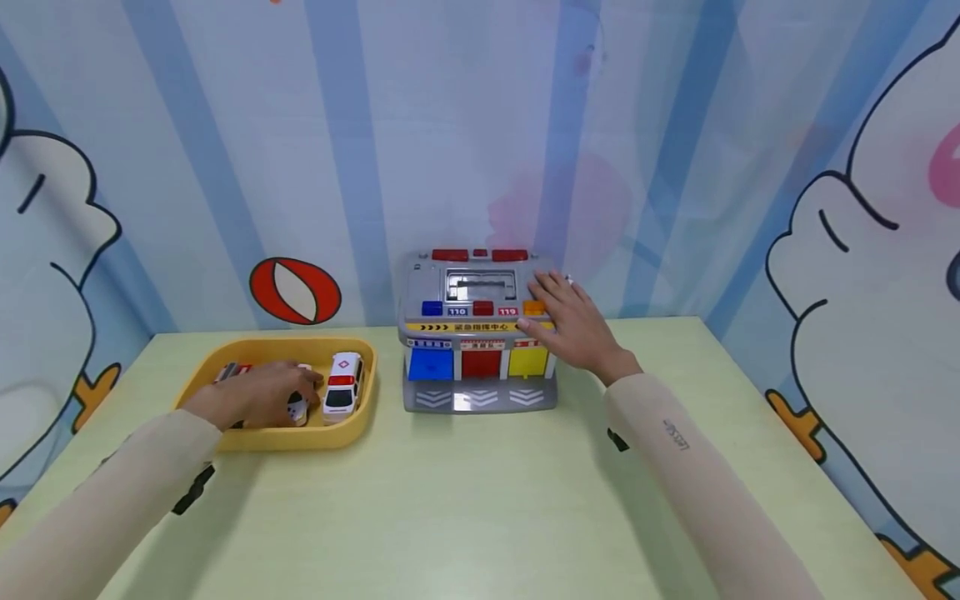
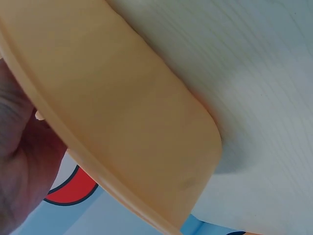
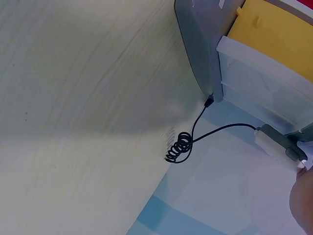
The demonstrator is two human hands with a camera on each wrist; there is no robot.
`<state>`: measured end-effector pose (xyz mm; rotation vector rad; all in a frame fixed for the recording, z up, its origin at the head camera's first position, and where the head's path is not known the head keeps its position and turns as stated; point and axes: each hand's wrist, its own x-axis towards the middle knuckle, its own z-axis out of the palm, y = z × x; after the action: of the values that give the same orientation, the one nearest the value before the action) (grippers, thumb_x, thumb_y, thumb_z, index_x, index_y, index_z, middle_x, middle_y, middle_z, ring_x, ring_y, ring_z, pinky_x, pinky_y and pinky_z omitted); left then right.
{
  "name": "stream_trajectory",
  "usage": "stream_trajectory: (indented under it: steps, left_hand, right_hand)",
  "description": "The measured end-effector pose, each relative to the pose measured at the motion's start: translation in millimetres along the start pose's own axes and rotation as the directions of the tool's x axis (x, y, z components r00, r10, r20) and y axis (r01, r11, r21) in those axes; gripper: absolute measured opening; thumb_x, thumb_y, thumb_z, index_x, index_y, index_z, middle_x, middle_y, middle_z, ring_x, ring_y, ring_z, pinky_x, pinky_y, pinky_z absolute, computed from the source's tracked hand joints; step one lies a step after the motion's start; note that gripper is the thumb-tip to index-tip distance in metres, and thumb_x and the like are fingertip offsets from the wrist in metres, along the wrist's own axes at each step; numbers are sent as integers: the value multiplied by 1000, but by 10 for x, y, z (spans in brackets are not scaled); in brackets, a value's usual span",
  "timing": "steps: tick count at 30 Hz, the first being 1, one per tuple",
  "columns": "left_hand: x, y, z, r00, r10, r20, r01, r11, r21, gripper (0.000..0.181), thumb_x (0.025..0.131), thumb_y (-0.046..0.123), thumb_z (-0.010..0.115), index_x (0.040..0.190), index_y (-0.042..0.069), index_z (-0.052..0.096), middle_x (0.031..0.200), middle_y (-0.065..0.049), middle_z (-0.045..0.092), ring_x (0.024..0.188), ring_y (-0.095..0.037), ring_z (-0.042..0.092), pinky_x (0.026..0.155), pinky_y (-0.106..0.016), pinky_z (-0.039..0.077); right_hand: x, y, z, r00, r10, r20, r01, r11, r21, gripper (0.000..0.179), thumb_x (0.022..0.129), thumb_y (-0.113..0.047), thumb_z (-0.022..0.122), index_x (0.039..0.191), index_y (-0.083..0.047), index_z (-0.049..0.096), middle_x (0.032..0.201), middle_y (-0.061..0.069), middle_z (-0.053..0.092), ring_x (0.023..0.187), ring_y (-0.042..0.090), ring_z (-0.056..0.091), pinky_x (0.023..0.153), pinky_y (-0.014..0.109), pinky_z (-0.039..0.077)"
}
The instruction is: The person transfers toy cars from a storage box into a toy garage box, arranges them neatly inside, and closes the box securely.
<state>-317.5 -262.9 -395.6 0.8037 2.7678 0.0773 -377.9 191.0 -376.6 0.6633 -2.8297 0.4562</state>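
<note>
My left hand (image 1: pixel 270 393) reaches into the yellow tray (image 1: pixel 292 442), its fingers curled down over a white toy car (image 1: pixel 297 408) and partly hiding it. Right beside those fingers lies a toy ambulance (image 1: pixel 342 387) with a red light bar. In the left wrist view the tray wall (image 2: pixel 132 112) covers the fingertips. My right hand (image 1: pixel 577 325) rests with extended fingers on the right side of the roof of a grey toy emergency station (image 1: pixel 480 329). Blue, red and yellow doors line the station's front.
Another toy vehicle (image 1: pixel 232 371) with red parts lies in the tray, mostly behind the left hand. From the station's right side a coiled black cord (image 3: pixel 181 147) runs to a small toy handset (image 3: pixel 279 144). A striped cartoon backdrop (image 1: pixel 450 125) stands behind the table.
</note>
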Motion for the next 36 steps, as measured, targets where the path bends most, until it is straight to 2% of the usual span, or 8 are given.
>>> stream_trajectory:
  steps: [6, 12, 17, 23, 31, 36]
  left_hand:
    - [-17, -18, 19, 1000, -4, -9, 4, 1000, -25, 35, 80, 18, 84, 115, 20, 77, 140, -17, 60, 121, -37, 53, 103, -55, 50]
    - [-38, -26, 10, 999, -47, -10, 47, 998, -40, 38, 78, 18, 86, 115, 22, 77, 145, -20, 54, 127, -44, 48, 107, -61, 45]
    - [-31, -28, 8, 999, -44, -20, 43, 999, -29, 39, 78, 19, 86, 115, 21, 77, 145, -21, 53, 128, -46, 49, 107, -62, 43]
    - [-22, -28, 16, 998, -64, 10, 65, 997, -31, 40, 79, 20, 85, 117, 20, 76, 148, -22, 50, 128, -45, 52, 107, -59, 45]
    - [-8, -21, 4, 994, -109, 31, 110, 993, -50, 43, 77, 18, 86, 118, 22, 76, 153, -22, 44, 133, -48, 45, 109, -65, 39]
    - [-5, -14, -9, 994, -108, 33, 109, 994, -32, 43, 76, 20, 87, 117, 22, 76, 151, -22, 46, 129, -47, 47, 110, -66, 38]
  right_hand:
    - [5, -3, 13, 1000, -6, -6, 5, 1000, -3, 76, 98, -57, 43, 159, -15, 25, 169, 5, 17, 158, 27, 8, 128, 50, 4]
    - [9, -9, 9, 1000, -13, -17, 13, 1000, 2, 76, 98, -57, 44, 159, -14, 26, 169, 5, 18, 158, 27, 8, 128, 51, 4]
    - [2, -2, 9, 1000, -7, -23, 7, 1000, 0, 76, 98, -57, 44, 159, -15, 26, 169, 5, 18, 158, 27, 8, 127, 51, 5]
    - [2, 4, 14, 1000, -8, -23, 8, 1000, 3, 76, 98, -57, 44, 159, -15, 26, 169, 5, 18, 158, 26, 8, 127, 51, 4]
    - [1, 16, 35, 1000, 4, -25, -4, 1000, 2, 76, 98, -58, 44, 159, -17, 25, 169, 3, 17, 158, 25, 6, 128, 51, 3]
    - [1, 13, 45, 1000, 3, -28, -3, 1000, 5, 77, 98, -58, 44, 159, -17, 25, 169, 3, 17, 158, 25, 7, 128, 51, 4]
